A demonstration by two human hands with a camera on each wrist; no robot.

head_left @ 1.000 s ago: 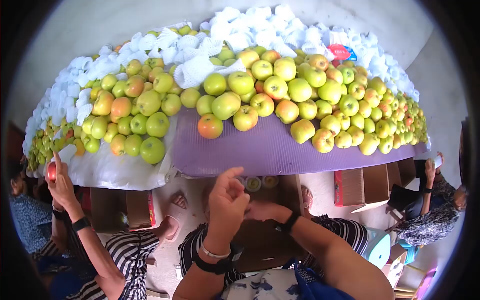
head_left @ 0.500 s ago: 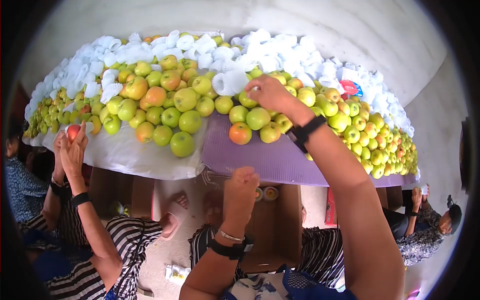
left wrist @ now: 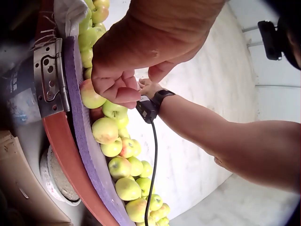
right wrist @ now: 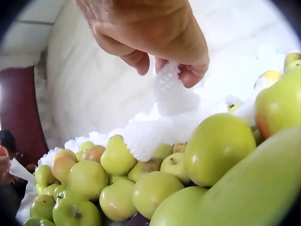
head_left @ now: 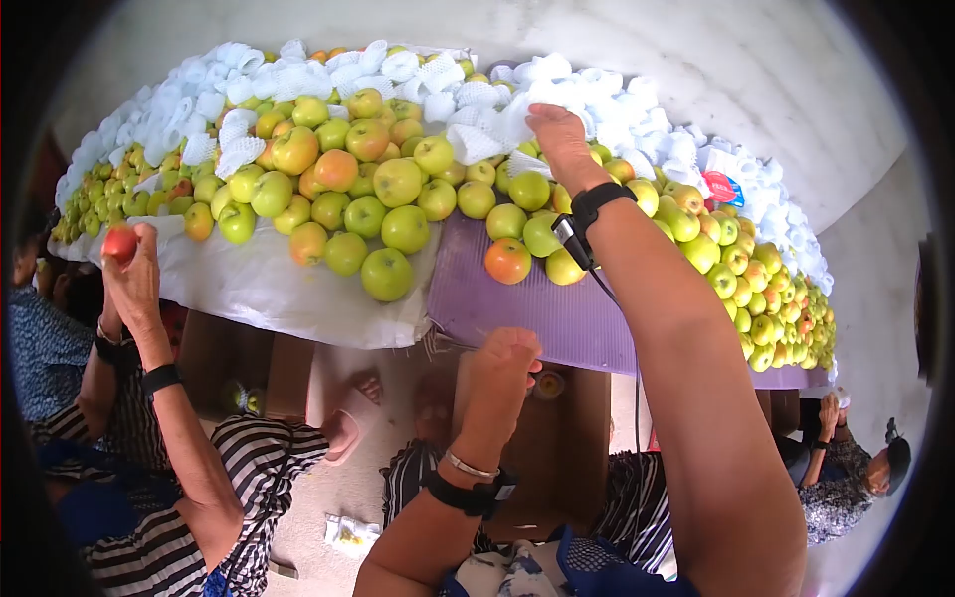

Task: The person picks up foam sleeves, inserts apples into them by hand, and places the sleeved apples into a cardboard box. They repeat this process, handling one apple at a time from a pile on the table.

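At the back of the pile, my right hand [head_left: 559,134] reaches over the apples, palm down. In the right wrist view its fingers and thumb pinch a white foam fruit net [right wrist: 168,84] by its upper end, just above other foam nets. Green and blushed apples [right wrist: 157,190] lie close below. My left hand [head_left: 502,373] hangs in front of the purple padded table edge [head_left: 517,298], above an open cardboard box [head_left: 557,438]. Its fingers curl loosely, thumb apart, and nothing shows between them in the left wrist view.
A white cloth [head_left: 328,298] covers the table's left part under more apples. Foam nets [head_left: 209,95] line the back. A red-and-blue packet [head_left: 723,187] lies among them at right. At left, another person's hand [head_left: 134,279] holds a red apple [head_left: 120,244]. Someone sits far right.
My right hand has gone from low beside my left hand up to the back of the pile and now pinches a foam net. The left hand has shifted slightly right, fingers more curled.
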